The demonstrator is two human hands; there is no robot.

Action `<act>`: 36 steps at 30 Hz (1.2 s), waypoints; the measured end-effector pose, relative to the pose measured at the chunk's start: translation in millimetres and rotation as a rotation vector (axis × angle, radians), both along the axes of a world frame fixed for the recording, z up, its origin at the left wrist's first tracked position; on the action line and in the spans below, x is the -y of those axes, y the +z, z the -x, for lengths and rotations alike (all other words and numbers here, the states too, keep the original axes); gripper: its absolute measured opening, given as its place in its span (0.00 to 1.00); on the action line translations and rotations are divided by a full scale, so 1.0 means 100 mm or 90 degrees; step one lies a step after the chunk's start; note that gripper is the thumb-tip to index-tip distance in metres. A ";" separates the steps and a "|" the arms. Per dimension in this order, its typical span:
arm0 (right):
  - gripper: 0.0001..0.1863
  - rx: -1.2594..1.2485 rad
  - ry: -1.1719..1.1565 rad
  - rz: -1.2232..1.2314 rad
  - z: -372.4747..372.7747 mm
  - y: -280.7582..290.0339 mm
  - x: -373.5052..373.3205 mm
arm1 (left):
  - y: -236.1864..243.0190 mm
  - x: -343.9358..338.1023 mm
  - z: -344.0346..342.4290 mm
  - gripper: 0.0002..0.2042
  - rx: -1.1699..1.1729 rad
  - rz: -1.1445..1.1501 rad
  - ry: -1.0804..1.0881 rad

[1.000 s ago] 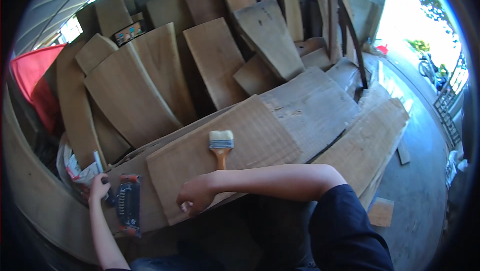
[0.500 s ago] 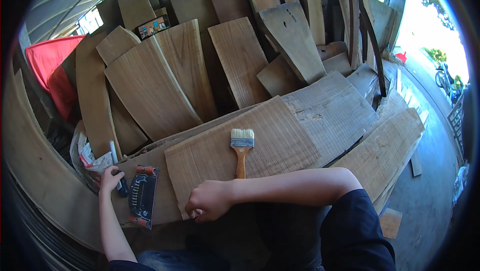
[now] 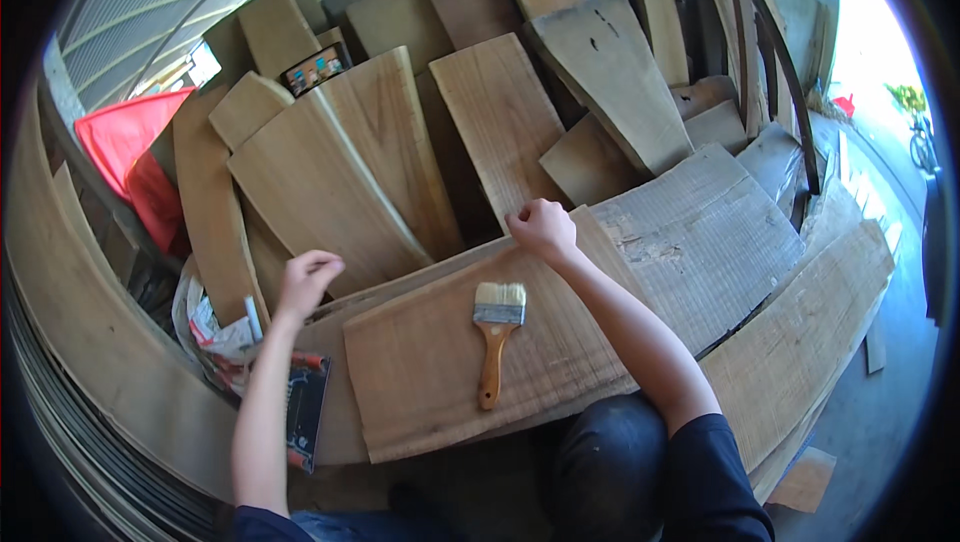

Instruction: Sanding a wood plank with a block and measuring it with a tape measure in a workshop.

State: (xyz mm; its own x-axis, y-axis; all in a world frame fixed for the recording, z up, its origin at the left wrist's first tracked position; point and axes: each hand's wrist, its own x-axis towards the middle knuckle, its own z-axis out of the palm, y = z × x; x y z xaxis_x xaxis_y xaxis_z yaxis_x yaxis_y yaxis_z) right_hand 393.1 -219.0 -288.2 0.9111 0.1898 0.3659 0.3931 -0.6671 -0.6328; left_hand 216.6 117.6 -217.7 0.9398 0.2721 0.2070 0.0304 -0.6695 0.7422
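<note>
A: Hands first; where's each one & what's it got?

B: Right hand (image 3: 543, 227) is at the far edge of the wooden plank (image 3: 430, 372) lying across in front of the person; fingers curled over that edge, closed on the board itself. Left hand (image 3: 305, 280) is up off the wood, loosely curled, fingers bent in; can't tell if anything's in it; looks like nothing big.

A: Brush?

B: Paintbrush (image 3: 493, 342) lies flat on the plank, approx. mid-board, pale bristles pointing away, orange wooden handle toward the person; neither hand touches it; it's between the two arms, nearer the right forearm.

A: What's under the left arm?

B: Dark flat packet w/ orange trim (image 3: 305, 412) on the boards by the plank's left end; just beyond it a crumpled plastic bag (image 3: 205, 327) w/ a white stick-like thing poking out.

A: Rest?

B: Stack of rough boards (image 3: 320, 192) leaning behind; big grey slab (image 3: 700, 242) to the right, touching the plank; red sheet (image 3: 125, 147) far left.
</note>
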 end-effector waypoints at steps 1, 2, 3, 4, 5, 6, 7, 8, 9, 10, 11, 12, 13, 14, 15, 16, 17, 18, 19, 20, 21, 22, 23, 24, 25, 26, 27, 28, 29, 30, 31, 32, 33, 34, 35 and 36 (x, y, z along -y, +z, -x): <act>0.14 -0.045 -0.047 -0.010 -0.08 -0.08 0.03 | -0.01 0.28 -0.20 0.11 -0.031 0.048 0.016; 0.14 -0.060 -0.065 -0.013 -0.12 -0.18 0.08 | -0.06 0.54 -0.46 0.12 -0.069 0.101 0.022; 0.14 0.000 -0.050 -0.031 -0.18 -0.23 0.06 | -0.13 0.68 -0.72 0.13 -0.091 0.135 0.033; 0.14 0.065 -0.028 -0.051 -0.28 -0.25 0.01 | -0.18 0.76 -0.98 0.14 -0.106 0.167 0.053; 0.15 0.062 -0.031 0.032 -0.37 -0.34 0.01 | -0.26 0.87 -1.29 0.18 -0.113 0.201 0.060; 0.14 0.094 -0.015 -0.034 -0.32 -0.30 0.01 | -0.31 0.92 -1.59 0.21 -0.121 0.237 0.072; 0.14 0.082 0.005 -0.073 -0.29 -0.23 0.00 | -0.31 0.94 -1.85 0.26 -0.116 0.257 0.088; 0.14 0.068 0.019 -0.103 -0.28 -0.21 0.04 | -0.37 1.02 -2.14 0.32 -0.115 0.286 0.097; 0.13 0.072 0.004 -0.115 -0.30 -0.23 0.09 | -0.41 1.13 -2.42 0.37 -0.110 0.330 0.102; 0.13 0.076 -0.009 -0.131 -0.31 -0.24 0.06 | -0.43 1.19 -2.63 0.43 -0.104 0.369 0.111; 0.12 0.053 -0.005 -0.127 -0.29 -0.25 0.04 | -0.48 1.26 -2.78 0.49 -0.106 0.399 0.122; 0.12 0.048 -0.002 -0.124 -0.28 -0.24 0.02 | -0.58 1.21 -2.95 0.53 -0.099 0.416 0.107; 0.13 0.033 -0.023 -0.127 -0.27 -0.24 0.02 | -0.66 1.27 -3.09 0.49 -0.124 0.473 0.106; 0.13 0.020 -0.043 -0.131 -0.27 -0.24 0.03 | -0.73 1.31 -3.20 0.46 -0.149 0.529 0.107; 0.14 0.010 -0.033 -0.114 -0.26 -0.21 0.03 | -0.83 1.30 -3.31 0.46 -0.152 0.525 0.102; 0.14 0.001 -0.018 -0.102 -0.24 -0.18 0.01 | -0.93 1.26 -3.36 0.41 -0.103 0.556 0.075; 0.14 -0.001 -0.006 -0.100 -0.22 -0.17 -0.04 | -0.98 1.18 -3.39 0.36 -0.052 0.586 0.049; 0.14 -0.003 -0.016 -0.099 -0.25 -0.22 -0.03 | -1.02 1.24 -3.40 0.36 -0.060 0.586 0.042; 0.14 0.005 -0.024 -0.114 -0.26 -0.26 0.00 | -1.02 1.32 -3.40 0.33 -0.044 0.589 0.060; 0.14 0.013 -0.031 -0.129 -0.28 -0.29 0.01 | -1.02 1.38 -3.37 0.29 -0.028 0.591 0.078; 0.15 -0.002 -0.028 -0.116 -0.28 -0.30 0.01 | -1.01 1.40 -3.35 0.28 0.002 0.575 0.049; 0.15 0.000 -0.032 -0.123 -0.27 -0.28 0.01 | -0.99 1.39 -3.31 0.28 0.002 0.568 0.045; 0.15 -0.003 -0.017 -0.130 -0.27 -0.27 0.00 | -0.96 1.36 -3.28 0.26 0.010 0.571 0.039; 0.15 -0.005 -0.003 -0.137 -0.26 -0.25 0.00 | -0.92 1.34 -3.26 0.24 0.018 0.574 0.032; 0.15 -0.026 -0.002 -0.126 -0.24 -0.26 0.01 | -0.86 1.37 -3.27 0.24 0.011 0.570 0.016; 0.15 -0.024 -0.019 -0.129 -0.32 -0.24 0.02 | -0.79 1.39 -3.27 0.24 0.014 0.566 0.004; 0.15 -0.025 -0.011 -0.136 -0.28 -0.25 0.02 | -0.78 1.42 -3.13 0.25 0.005 0.564 0.004; 0.16 -0.011 0.003 -0.143 -0.29 -0.23 0.05 | -0.72 1.49 -3.06 0.25 0.003 0.563 0.000; 0.16 -0.024 0.011 -0.138 -0.28 -0.21 0.09 | -0.66 1.55 -3.00 0.26 0.039 0.516 0.024; 0.16 -0.022 0.003 -0.137 -0.28 -0.20 0.09 | -0.58 1.62 -2.92 0.26 0.074 0.468 0.044; 0.17 -0.032 0.007 -0.137 -0.29 -0.23 0.09 | -0.56 1.72 -2.86 0.23 0.078 0.469 0.045; 0.17 -0.043 0.010 -0.135 -0.29 -0.25 0.09 | -0.54 1.76 -2.81 0.21 0.083 0.472 0.045; 0.17 -0.044 0.017 -0.139 -0.27 -0.21 0.06 | -0.50 1.68 -2.77 0.18 0.089 0.459 0.066; 0.17 -0.039 0.027 -0.137 -0.27 -0.20 0.05 | -0.51 1.63 -2.75 0.16 0.090 0.450 0.083; 0.16 -0.046 0.018 -0.126 -0.28 -0.25 0.09 | -0.52 1.78 -2.70 0.15 0.093 0.433 0.073; 0.16 -0.049 0.018 -0.139 -0.27 -0.24 0.07 | -0.43 1.85 -2.62 0.15 0.109 0.405 0.070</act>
